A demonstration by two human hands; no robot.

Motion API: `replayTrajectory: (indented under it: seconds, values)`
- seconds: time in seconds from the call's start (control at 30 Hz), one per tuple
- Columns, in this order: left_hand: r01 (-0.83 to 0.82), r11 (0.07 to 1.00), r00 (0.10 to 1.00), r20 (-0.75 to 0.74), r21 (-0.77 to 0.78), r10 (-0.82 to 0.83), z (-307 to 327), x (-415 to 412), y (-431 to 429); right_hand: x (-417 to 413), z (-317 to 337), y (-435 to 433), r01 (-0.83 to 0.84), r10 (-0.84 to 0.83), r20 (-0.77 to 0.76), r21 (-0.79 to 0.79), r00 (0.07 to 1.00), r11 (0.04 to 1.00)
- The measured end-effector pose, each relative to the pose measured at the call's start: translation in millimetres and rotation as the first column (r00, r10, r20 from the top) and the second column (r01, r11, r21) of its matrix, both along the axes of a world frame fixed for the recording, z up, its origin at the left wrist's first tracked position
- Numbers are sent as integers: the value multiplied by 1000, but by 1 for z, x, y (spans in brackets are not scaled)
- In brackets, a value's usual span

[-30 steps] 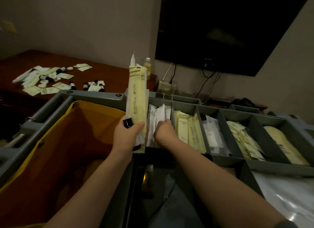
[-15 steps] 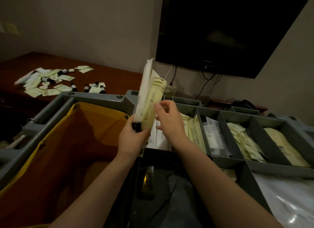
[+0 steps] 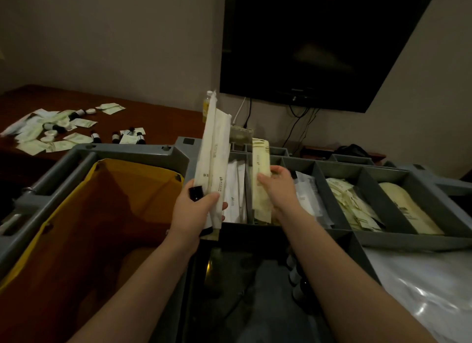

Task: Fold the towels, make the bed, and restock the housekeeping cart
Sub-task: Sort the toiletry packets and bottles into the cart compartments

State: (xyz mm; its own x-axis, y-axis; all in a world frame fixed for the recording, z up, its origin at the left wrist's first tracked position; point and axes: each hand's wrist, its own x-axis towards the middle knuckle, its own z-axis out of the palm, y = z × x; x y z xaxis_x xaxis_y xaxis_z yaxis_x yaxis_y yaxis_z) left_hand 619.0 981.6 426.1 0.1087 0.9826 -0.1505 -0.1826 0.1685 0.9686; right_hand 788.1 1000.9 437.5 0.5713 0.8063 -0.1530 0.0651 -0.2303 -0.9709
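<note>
Right hand [image 3: 278,189] now off left hand's [image 3: 194,212] bundle [image 3: 214,153], fingers [image 3: 280,170] curled round one cream packet [image 3: 261,158].

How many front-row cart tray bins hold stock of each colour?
White packets: 1
Cream packets: 3
Clear-wrapped packs: 1
Total: 5 bins

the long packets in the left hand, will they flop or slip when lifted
Probably fairly stiff: the long packets stand upright above the left hand without drooping. Likely light, since one hand grips the whole bundle by its lower end. Several held together might slide apart.
</note>
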Motion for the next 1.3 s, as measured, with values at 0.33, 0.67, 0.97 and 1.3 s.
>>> replayTrajectory:
  seconds: [0.33, 0.67, 0.97, 1.3]
  values:
    - [101, 995, 995, 22, -24, -100, -2, 4, -2, 29, -30, 8, -30, 521, 682, -593, 513, 805]
    - [92, 996, 993, -67, -9, -93, -3, 3, 0, -17, 7, -1, -253, 238, 410, -19, 881, 967]
    - [-8, 999, 998, -56, -43, 5, -2, 0, 3, -64, 2, 5, -309, 313, -61, 67, 948, 949]
    - [-210, 972, 974, 61, -105, 217, -3, -7, 10, -32, 4, 25, -93, 95, -317, 22, 944, 995]
